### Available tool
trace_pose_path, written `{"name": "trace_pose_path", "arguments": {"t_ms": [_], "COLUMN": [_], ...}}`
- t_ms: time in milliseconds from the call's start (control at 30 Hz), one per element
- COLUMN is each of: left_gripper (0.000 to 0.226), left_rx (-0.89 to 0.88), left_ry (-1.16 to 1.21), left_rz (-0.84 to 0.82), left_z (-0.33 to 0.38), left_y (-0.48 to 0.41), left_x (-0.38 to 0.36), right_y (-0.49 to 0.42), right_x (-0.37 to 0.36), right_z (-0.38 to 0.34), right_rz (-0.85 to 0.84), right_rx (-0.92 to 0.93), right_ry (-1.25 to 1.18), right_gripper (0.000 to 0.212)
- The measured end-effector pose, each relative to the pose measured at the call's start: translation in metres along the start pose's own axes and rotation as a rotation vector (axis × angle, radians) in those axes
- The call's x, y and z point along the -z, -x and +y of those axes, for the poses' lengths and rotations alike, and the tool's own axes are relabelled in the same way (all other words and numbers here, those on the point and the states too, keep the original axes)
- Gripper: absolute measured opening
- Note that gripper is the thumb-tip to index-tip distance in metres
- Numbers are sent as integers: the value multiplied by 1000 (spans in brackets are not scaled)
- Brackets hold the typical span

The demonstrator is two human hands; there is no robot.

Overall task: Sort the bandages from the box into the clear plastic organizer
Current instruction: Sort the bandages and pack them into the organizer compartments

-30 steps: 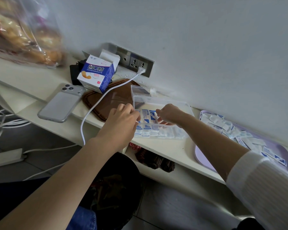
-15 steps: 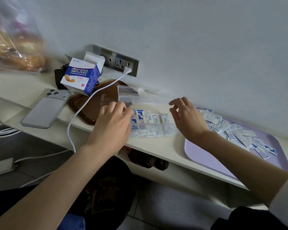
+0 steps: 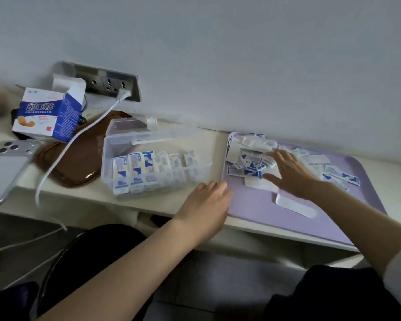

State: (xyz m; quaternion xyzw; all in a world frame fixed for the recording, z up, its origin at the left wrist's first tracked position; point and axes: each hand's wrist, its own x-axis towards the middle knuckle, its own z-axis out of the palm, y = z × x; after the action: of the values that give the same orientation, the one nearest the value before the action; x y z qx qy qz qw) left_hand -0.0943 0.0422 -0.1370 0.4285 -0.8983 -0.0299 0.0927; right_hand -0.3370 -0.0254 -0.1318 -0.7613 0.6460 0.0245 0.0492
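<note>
On the cream shelf [image 3: 148, 205], the right hand [image 3: 289, 172], fingers spread flat, touches loose blue-and-white wrapped bandages [image 3: 250, 170] on a lilac plastic tray [image 3: 252, 205]; the left hand [image 3: 206, 202] lies relaxed, holding nothing, near the clear plastic organizer [image 3: 153, 172].

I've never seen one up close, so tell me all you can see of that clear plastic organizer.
The clear plastic organizer is a see-through oblong box, seemingly split into narrow compartments. Its lid is open at the back. Wrapped bandages stand on edge in a row inside. It rests flat on the cream shelf, between a brown tray and a purple tray. The left hand hovers near its right front corner, apparently not touching.
</note>
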Motion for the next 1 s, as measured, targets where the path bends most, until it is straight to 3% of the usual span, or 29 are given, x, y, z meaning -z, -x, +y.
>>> {"name": "trace_pose_path", "arguments": {"t_ms": [133,267,400,533,800,900,1000], "left_gripper": [29,29,29,30,33,30,20], "left_rx": [47,38,45,75,119,155,115], "left_ry": [-100,-116,-113,-161,-187,-141,-93], "left_rz": [-142,-117,-62,-77,-158,-89,92], "left_z": [3,0,4,8,14,22,31], "left_y": [-29,-42,-50,-54,-59,-60,-64], "left_x": [-15,-24,-25,-26,-19,-14,-7], "right_y": [-16,-29,-38,-42,-38,-30,-18], "right_x": [5,-1,-4,-4,-5,-1,2], "right_z": [2,8,13,9,3,3,7], "right_rz": [4,-70,-68,4,95,109,127], "right_rx": [96,95,95,102,104,81,59], "right_ry": [23,27,-76,14,173,150,138], "right_gripper": [77,82,65,45,29,21,21]}}
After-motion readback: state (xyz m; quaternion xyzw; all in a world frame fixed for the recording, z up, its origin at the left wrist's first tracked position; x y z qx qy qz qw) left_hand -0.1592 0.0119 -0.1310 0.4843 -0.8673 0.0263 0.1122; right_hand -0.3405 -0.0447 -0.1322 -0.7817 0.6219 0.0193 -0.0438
